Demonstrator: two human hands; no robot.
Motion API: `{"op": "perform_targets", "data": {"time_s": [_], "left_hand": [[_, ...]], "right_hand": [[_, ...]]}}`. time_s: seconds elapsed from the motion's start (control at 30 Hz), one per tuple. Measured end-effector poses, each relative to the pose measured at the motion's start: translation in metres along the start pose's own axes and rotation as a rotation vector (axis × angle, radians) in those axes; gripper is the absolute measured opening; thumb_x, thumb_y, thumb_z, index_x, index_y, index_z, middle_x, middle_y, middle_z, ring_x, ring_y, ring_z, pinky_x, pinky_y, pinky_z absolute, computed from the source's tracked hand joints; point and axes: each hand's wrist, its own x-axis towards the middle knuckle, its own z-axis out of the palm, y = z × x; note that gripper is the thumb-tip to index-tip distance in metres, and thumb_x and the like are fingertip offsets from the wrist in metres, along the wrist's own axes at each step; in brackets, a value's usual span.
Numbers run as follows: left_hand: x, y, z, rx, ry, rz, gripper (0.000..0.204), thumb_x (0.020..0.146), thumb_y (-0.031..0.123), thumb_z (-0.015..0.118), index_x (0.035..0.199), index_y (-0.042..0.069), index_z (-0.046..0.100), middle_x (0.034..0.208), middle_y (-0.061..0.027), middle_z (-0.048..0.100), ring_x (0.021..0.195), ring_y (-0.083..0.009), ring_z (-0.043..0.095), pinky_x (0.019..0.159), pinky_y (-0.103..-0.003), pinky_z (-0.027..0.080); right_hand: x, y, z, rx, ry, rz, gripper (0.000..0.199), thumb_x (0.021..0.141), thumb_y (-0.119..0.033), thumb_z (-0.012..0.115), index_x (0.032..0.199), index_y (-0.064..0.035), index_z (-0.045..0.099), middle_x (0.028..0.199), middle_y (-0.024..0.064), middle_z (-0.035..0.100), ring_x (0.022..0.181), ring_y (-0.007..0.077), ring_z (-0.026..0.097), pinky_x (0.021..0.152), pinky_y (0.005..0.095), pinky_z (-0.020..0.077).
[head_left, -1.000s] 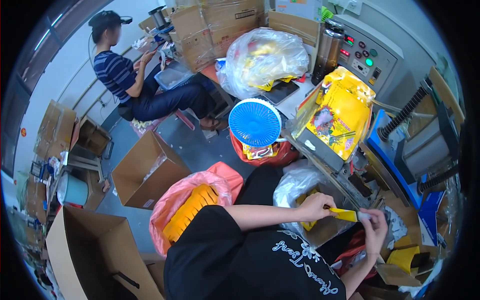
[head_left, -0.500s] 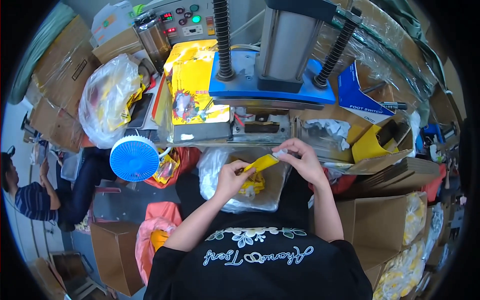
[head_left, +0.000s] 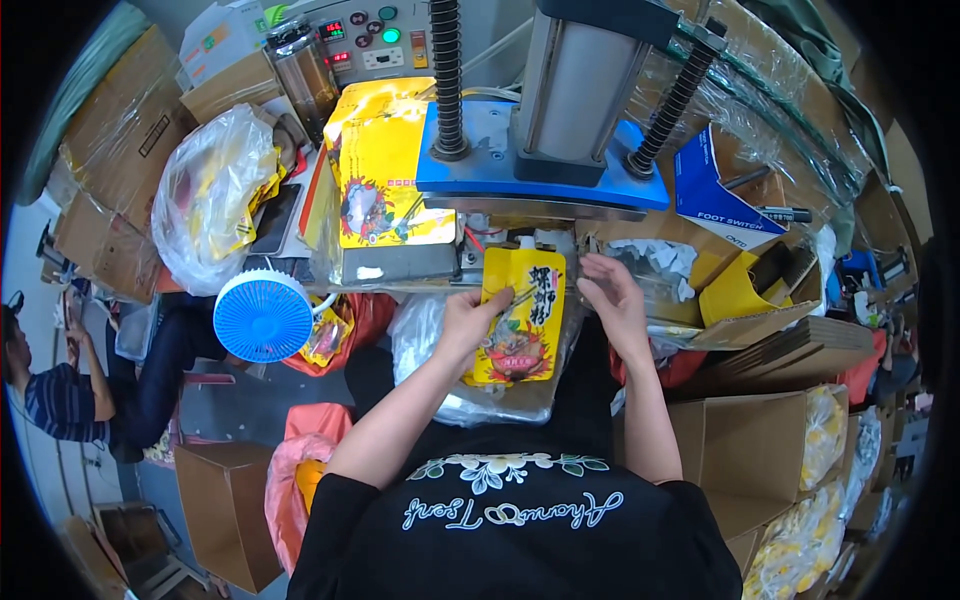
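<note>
Now | left hand (head_left: 468,322) grips yellow spouted pouch (head_left: 520,318) | right hand (head_left: 612,296) beside

1. A round blue fan (head_left: 263,316) sits left of centre.
2. A clear bag of yellow packets (head_left: 212,195) bulges at upper left.
3. Cardboard boxes (head_left: 100,130) are stacked along the far left edge.
4. A seated person in a striped shirt (head_left: 55,400) is at the left rim.
5. An open brown box (head_left: 225,510) stands on the floor, lower left.
6. A blue folded card (head_left: 715,195) leans at upper right.
</note>
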Motion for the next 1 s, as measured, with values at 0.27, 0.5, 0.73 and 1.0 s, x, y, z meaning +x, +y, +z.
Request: {"op": "perform_targets", "data": {"time_s": [0.27, 0.5, 0.73, 1.0], "left_hand": [[0.016, 0.013, 0.004, -0.139, 0.075, -0.041, 0.024, 0.088, 0.014, 0.068, 0.096, -0.009, 0.066, 0.088, -0.0136, 0.070, 0.071, -0.0164, 0.068, 0.063, -0.027, 0.053], [0.038, 0.071, -0.055, 0.943, 0.284, 0.767, 0.034, 0.089, 0.016, 0.063, 0.120, 0.002, 0.060, 0.117, -0.0151, 0.063, 0.109, -0.0242, 0.059, 0.092, -0.034, 0.046], [-0.014, 0.033, -0.094, 1.581, 0.381, 0.870, 0.066, 0.079, 0.033, 0.072, 0.137, 0.015, 0.048, 0.142, -0.0081, 0.044, 0.138, -0.0277, 0.034, 0.114, -0.052, 0.015], [-0.021, 0.055, -0.087, 1.019, 0.384, 0.865, 0.016, 0.086, 0.008, 0.067, 0.100, 0.003, 0.068, 0.086, -0.0041, 0.066, 0.084, -0.0166, 0.060, 0.087, -0.034, 0.043]], "right_hand": [[-0.005, 0.027, -0.058, -0.126, 0.229, 0.046, 0.031, 0.089, -0.013, 0.064, 0.119, -0.0021, 0.061, 0.110, 0.0071, 0.065, 0.102, 0.0130, 0.058, 0.088, 0.0285, 0.0456], [0.040, 0.059, -0.106, -0.551, 0.218, 0.052, 0.034, 0.089, -0.018, 0.061, 0.118, -0.0002, 0.060, 0.116, 0.0183, 0.063, 0.104, 0.0309, 0.062, 0.089, 0.0343, 0.0468], [0.033, 0.035, -0.070, -1.077, 0.182, -0.079, 0.028, 0.083, -0.013, 0.063, 0.108, -0.0005, 0.062, 0.115, 0.0181, 0.058, 0.106, 0.0382, 0.054, 0.086, 0.0447, 0.0462], [0.011, 0.013, -0.081, -0.659, 0.167, -0.002, 0.024, 0.094, -0.016, 0.057, 0.113, -0.0012, 0.060, 0.096, 0.0109, 0.066, 0.080, 0.0185, 0.063, 0.075, 0.0305, 0.0488]]}}
